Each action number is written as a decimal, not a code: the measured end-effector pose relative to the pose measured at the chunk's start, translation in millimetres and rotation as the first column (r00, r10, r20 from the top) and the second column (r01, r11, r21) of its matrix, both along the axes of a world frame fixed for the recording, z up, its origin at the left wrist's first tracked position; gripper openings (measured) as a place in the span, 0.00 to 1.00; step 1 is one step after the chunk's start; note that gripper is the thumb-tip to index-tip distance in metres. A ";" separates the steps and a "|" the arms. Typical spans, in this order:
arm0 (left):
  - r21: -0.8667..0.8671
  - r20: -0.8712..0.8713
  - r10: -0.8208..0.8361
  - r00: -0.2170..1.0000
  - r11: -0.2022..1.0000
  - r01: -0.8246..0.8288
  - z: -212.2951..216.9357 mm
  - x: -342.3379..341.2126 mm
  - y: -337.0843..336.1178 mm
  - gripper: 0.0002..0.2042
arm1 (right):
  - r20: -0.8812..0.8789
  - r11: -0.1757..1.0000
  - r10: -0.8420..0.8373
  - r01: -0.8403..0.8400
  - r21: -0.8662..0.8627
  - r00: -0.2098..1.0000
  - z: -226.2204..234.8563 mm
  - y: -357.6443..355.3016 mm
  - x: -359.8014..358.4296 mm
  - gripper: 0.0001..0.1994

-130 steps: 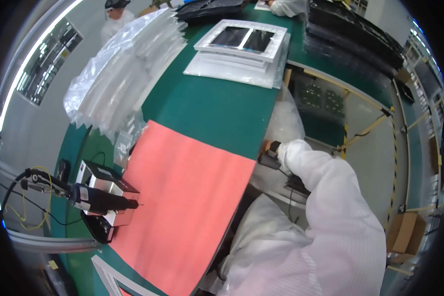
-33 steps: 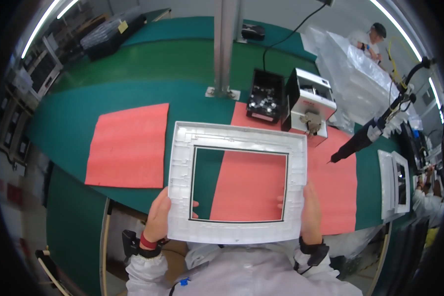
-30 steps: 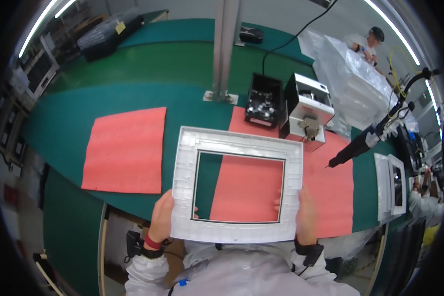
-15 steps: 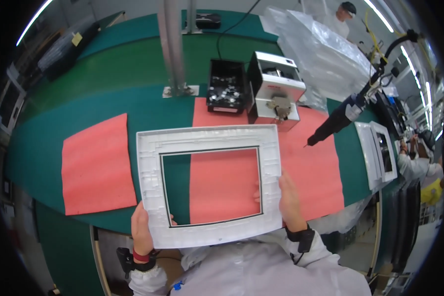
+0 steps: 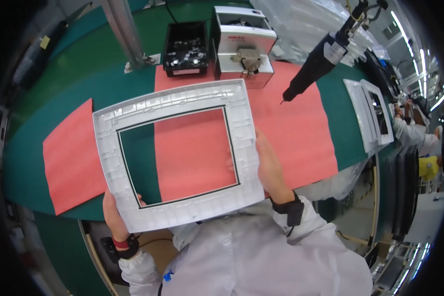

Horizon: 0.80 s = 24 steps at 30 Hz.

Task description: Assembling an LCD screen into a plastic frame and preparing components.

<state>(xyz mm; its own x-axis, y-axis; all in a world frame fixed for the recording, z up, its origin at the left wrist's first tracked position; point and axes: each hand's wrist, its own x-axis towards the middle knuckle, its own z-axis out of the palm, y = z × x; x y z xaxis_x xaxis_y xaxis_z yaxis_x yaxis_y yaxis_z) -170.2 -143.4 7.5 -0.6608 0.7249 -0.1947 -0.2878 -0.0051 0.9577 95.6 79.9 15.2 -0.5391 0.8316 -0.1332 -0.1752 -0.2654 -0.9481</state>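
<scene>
1. Head view: the left hand grips the white frame at its lower left edge, fingers curled beneath, tips visible through the window.
2. The right hand grips the right edge likewise, fingers closed underneath.
3. The frame is held over the green bench and red mat, ribbed face toward the camera.
4. Beyond it: black bin of small parts, silver box unit; right, a black power driver.
</scene>
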 end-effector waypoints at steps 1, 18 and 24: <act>-0.012 -0.004 -0.003 1.000 1.000 0.003 -1.5 -1.8 -2.2 0.24 | -0.025 1.000 0.006 -0.007 -0.025 1.000 0.6 -0.5 -0.8 0.26; 0.109 -0.018 -0.101 0.995 0.989 0.102 4.1 0.2 -2.4 0.27 | -0.064 0.996 -0.022 0.016 -0.084 0.998 0.3 -2.7 11.0 0.22; 0.195 -0.033 -0.163 0.986 0.967 0.166 40.0 5.6 -5.2 0.25 | 0.007 0.989 -0.008 0.006 0.149 1.000 26.3 0.2 26.6 0.19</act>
<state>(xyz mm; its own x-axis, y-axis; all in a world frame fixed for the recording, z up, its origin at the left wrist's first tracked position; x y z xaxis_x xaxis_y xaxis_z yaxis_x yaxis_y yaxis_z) -164.6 -148.6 47.6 -0.5312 0.8468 -0.0284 -0.2848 -0.1470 0.9472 122.2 80.1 41.6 -0.5326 0.8463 -0.0117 -0.1688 -0.1198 -0.9783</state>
